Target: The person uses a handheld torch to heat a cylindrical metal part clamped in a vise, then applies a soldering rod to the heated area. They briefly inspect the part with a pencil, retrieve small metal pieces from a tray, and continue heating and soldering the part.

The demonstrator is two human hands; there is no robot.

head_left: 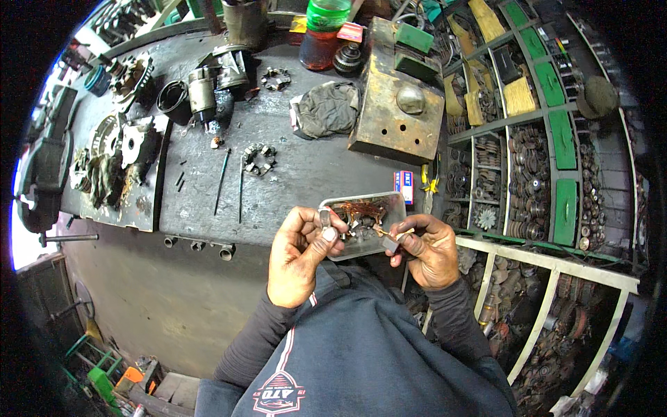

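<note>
My right hand (pixel 432 256) pinches a carbon brush, a small grey block (pixel 390 244) with a copper-coloured lead. A clear plastic container (pixel 399 203) sits at the bench's near edge, between my hands. In it lie copper-coloured leads (pixel 361 208) and small dark pieces. My left hand (pixel 300 257) is closed at the container's left side, thumb against fingers. A small grey piece (pixel 325 217) shows between those fingers; its kind is not clear. Whether the left fingers also touch the container's rim, I cannot tell.
A small blue-and-red box (pixel 404 187) lies just beyond the container. Farther back are a grey rag (pixel 326 109), a rusty metal box (pixel 399 97) and a green-topped jar (pixel 324 35). Two thin rods (pixel 222 182) and a ring-shaped part (pixel 259 159) lie left. Parts shelves (pixel 528 139) stand right.
</note>
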